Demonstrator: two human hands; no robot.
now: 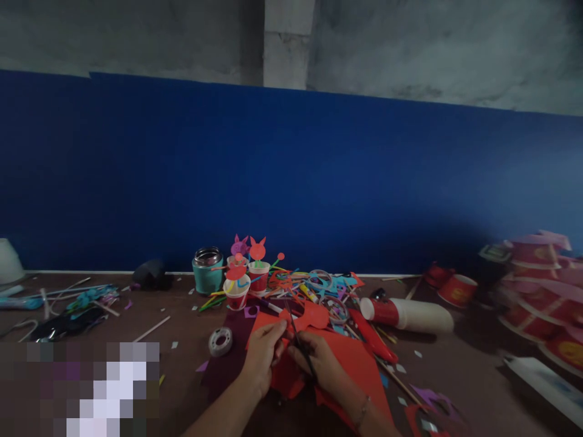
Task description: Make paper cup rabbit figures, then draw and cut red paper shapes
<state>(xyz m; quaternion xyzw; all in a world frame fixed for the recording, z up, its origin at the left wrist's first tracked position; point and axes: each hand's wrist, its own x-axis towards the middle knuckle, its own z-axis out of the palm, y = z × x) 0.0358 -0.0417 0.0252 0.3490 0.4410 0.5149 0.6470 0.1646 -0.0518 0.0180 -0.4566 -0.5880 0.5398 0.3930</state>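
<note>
My left hand (263,352) pinches a small red paper piece (285,315) between thumb and fingers. My right hand (319,359) is closed round the dark handles of a pair of scissors (293,326), whose blades point up beside that piece. Under both hands lie red paper sheets (359,371) with cut edges. Just beyond them rests a cut-out red paper shape (315,315). A roll of tape (221,342) lies left of my left hand. How far the blades are apart is hard to make out.
Behind stand a teal insulated jar (208,276) and red paper cups (237,295) with paper animal figures. A heap of pipe cleaners (282,280) and scraps spreads beside them. To the right lie a stack of white cups (423,316) and red drum-like cup crafts (531,303).
</note>
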